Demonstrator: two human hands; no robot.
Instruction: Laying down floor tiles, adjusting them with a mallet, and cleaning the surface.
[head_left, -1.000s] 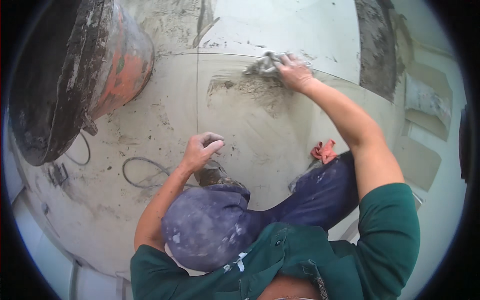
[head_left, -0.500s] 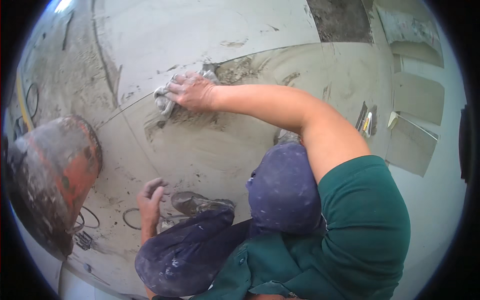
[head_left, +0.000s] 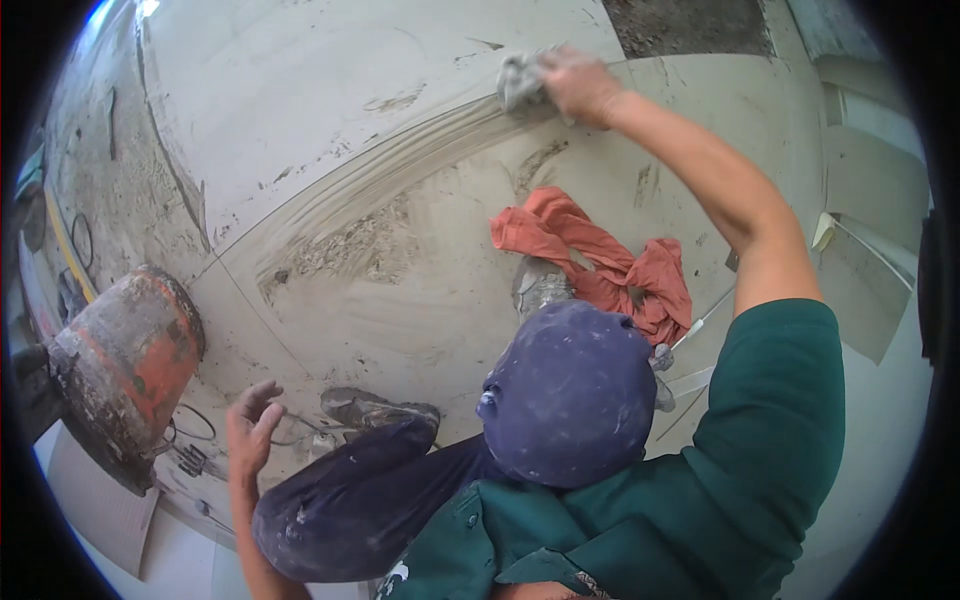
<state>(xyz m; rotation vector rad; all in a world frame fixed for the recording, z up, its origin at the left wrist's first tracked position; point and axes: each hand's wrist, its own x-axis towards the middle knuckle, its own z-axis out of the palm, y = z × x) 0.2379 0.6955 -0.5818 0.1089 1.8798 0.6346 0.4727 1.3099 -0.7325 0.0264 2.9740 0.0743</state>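
Observation:
At the top centre my right hand point(head_left: 575, 85) grips a grey rag point(head_left: 520, 85) pressed on the mortar-smeared floor tiles point(head_left: 380, 300), where curved wipe streaks trail along a joint. My left hand point(head_left: 255, 425) is at lower left beside my bent knee, empty, with its fingers loosely apart. A red cloth point(head_left: 590, 260) lies crumpled in front of my right knee, over or beside my shoe.
A dirty orange bucket point(head_left: 130, 370) stands at left, with a cable point(head_left: 195, 420) and a yellow strip point(head_left: 70, 240) nearby. Dark bare floor point(head_left: 680, 25) shows at the top. Tile pieces point(head_left: 870, 190) line the right side; my shoe point(head_left: 365, 405) is below centre.
My right hand swept left with the rag, then moved up and right, leaving streaks. My left hand shifted leftward. The red cloth now shows much larger and spread out beside my knee.

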